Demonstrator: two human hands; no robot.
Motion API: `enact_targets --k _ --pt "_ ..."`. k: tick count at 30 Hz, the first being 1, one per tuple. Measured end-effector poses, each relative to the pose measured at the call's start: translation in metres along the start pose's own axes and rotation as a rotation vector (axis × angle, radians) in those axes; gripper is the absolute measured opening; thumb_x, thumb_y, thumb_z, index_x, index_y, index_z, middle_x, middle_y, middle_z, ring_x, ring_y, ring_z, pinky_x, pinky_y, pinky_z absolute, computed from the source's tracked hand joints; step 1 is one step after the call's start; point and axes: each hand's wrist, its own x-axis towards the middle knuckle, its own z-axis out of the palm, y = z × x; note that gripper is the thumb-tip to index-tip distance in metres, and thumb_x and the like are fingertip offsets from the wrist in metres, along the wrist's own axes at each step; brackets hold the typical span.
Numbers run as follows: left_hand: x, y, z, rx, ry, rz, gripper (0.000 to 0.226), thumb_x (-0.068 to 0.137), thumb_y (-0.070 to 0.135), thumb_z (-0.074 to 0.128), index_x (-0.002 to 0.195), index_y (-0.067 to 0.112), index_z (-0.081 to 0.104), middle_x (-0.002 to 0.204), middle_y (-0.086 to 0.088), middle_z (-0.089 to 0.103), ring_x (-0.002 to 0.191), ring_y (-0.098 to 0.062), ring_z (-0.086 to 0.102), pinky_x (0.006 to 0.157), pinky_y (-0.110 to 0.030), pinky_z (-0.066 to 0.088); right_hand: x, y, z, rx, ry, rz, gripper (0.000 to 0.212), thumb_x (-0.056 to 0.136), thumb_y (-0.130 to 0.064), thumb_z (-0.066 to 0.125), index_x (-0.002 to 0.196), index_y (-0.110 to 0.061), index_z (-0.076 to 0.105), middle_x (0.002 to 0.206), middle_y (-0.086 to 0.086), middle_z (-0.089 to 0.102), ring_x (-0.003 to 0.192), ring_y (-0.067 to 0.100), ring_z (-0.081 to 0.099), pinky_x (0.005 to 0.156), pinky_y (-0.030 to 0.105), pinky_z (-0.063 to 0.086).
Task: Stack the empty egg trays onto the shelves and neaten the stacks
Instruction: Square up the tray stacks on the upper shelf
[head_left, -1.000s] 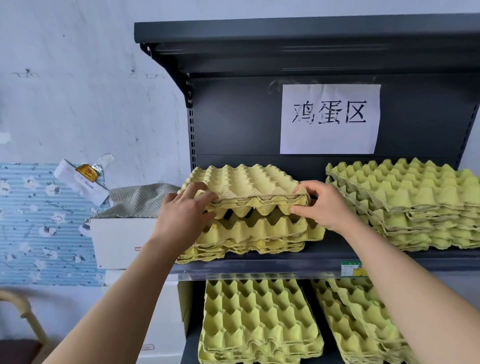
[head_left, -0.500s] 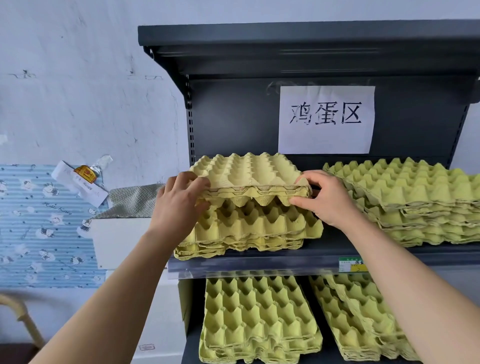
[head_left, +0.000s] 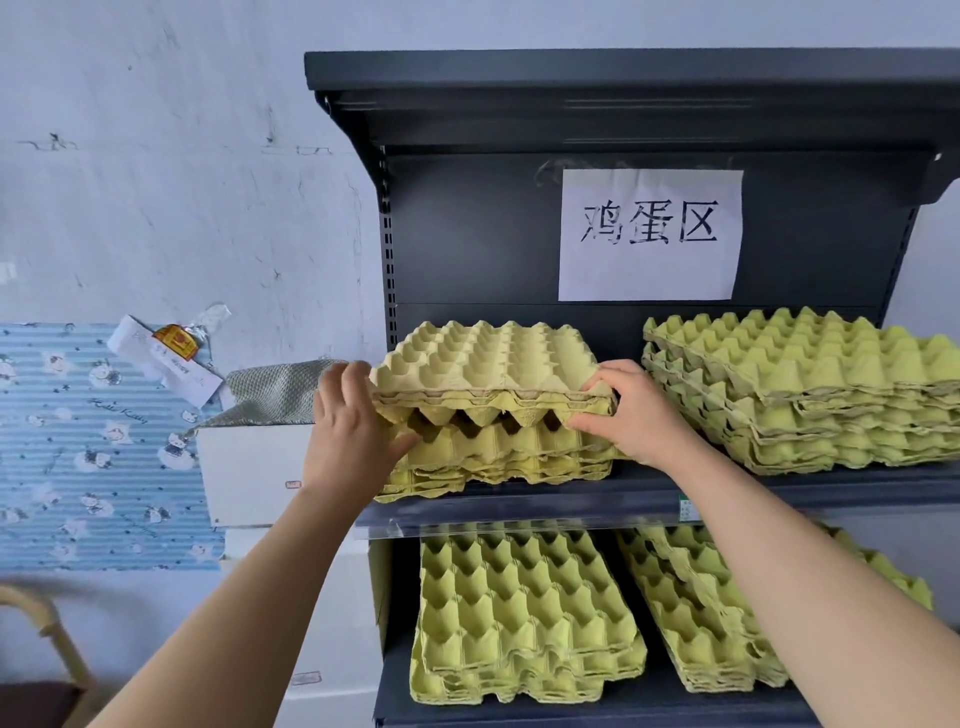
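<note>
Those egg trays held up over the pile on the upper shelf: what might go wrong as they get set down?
1. The held trays sit raised, not nested, above the left stack; lowered out of line, their cups may not seat and the pile could rock.
2. That stack's front left corner lies right at the shelf edge, so a push from the left hand or right hand might slide it off.
</note>
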Motion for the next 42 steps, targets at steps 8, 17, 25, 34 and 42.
enact_targets --k 8,17,25,34,42 --pt "-0.009 -0.008 -0.011 0.091 -0.227 -0.145 0.063 0.068 0.044 0.081 0.116 0.013 0.052 0.116 -0.004 0.044 0.093 -0.025 0.058 0.08 -0.035 0.045 -0.005 -0.01 -0.01 0.026 0.148 -0.02 0.03 0.076 -0.024 0.078 0.098 -0.025 0.057 0.126 -0.003 0.048 0.108 0.006 0.043 0.093 0.021 0.028" --pt "-0.01 0.001 -0.003 0.015 -0.229 0.014 0.043 0.072 0.033 0.081 0.109 0.015 0.067 0.101 0.001 0.054 0.086 -0.02 0.055 0.074 -0.027 0.043 -0.015 -0.013 -0.014 -0.062 0.174 0.016 0.032 0.077 -0.026 0.077 0.105 -0.018 0.064 0.136 0.003 0.044 0.128 0.019 0.04 0.098 0.022 0.023" --pt "-0.017 -0.005 -0.011 -0.104 -0.23 0.122 0.037 0.072 0.016 0.082 0.107 0.015 0.072 0.093 0.004 0.061 0.076 -0.014 0.057 0.074 -0.023 0.045 -0.019 -0.023 -0.005 -0.059 0.197 0.01 0.037 0.076 -0.027 0.078 0.108 -0.015 0.065 0.131 0.004 0.046 0.123 0.02 0.043 0.096 0.021 0.026" --pt "-0.024 -0.002 -0.01 -0.164 -0.188 0.118 0.019 0.081 0.02 0.074 0.1 0.018 0.073 0.084 0.01 0.063 0.07 -0.006 0.058 0.065 -0.007 0.039 -0.023 -0.033 0.003 -0.083 0.216 0.001 0.047 0.078 -0.03 0.076 0.117 -0.008 0.062 0.136 0.007 0.042 0.129 0.022 0.035 0.102 0.024 0.025" --pt "-0.009 0.023 -0.02 -0.045 -0.099 0.095 0.049 0.087 0.043 0.064 0.13 0.022 0.056 0.108 0.004 0.068 0.102 -0.021 0.059 0.083 -0.032 0.046 -0.026 -0.04 0.002 -0.049 0.277 -0.02 0.048 0.077 -0.031 0.076 0.118 -0.01 0.062 0.136 0.006 0.041 0.129 0.021 0.035 0.1 0.021 0.024"
